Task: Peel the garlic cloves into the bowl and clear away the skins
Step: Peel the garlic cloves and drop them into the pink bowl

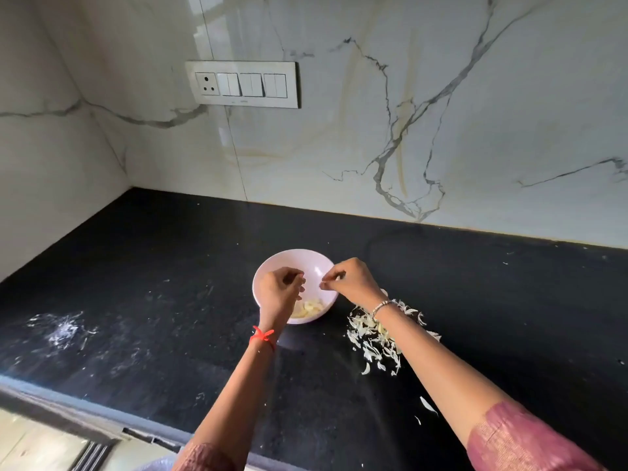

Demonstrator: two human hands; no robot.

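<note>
A white bowl stands on the black counter with several peeled garlic cloves in its near side. My left hand hovers over the bowl's left part, fingers curled closed; what it holds is hidden. My right hand is over the bowl's right rim, its fingertips pinched on something too small to make out. A heap of white garlic skins lies on the counter just right of the bowl, partly under my right forearm.
The black counter meets marble walls at the back and left, forming a corner. A switch panel is on the back wall. Two stray skin bits lie near my right forearm. The counter's front edge runs along the lower left.
</note>
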